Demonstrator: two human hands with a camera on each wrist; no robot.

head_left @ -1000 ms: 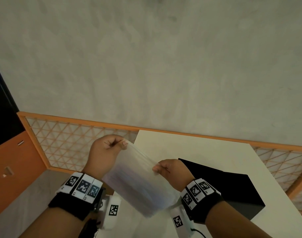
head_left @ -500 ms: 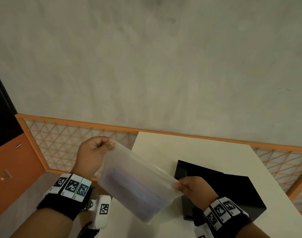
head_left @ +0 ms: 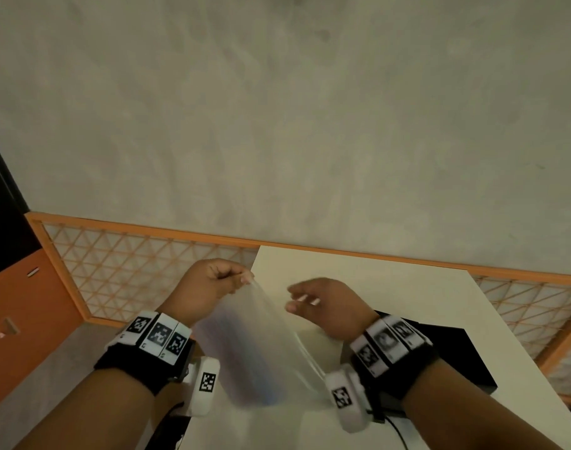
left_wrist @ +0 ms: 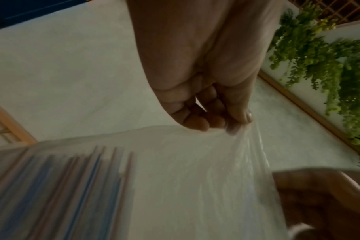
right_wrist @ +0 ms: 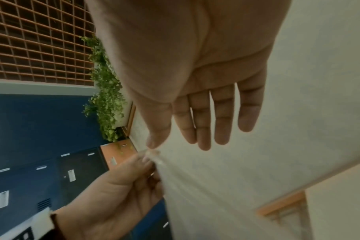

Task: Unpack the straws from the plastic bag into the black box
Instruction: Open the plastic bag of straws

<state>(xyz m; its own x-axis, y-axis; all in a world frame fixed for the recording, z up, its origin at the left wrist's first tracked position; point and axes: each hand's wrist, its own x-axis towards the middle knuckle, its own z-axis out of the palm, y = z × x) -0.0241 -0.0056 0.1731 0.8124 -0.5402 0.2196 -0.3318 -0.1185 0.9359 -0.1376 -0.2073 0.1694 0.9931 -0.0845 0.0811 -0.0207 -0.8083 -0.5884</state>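
Note:
A clear plastic bag hangs in the air above the white table. Blurred coloured straws lie inside its lower part. My left hand pinches the bag's top corner between thumb and curled fingers. My right hand hovers just right of the bag's upper edge, fingers straight and spread, holding nothing; its thumb tip is close to the pinched corner. The black box lies on the table behind my right wrist, mostly hidden.
An orange-framed lattice screen runs behind and left of the table below a pale wall. An orange cabinet stands at the left. Hanging green plants and dark blue lockers show in the wrist views.
My right hand has let go of the bag's lower right edge and risen toward the top corner, now open. The bag hangs from my left hand alone.

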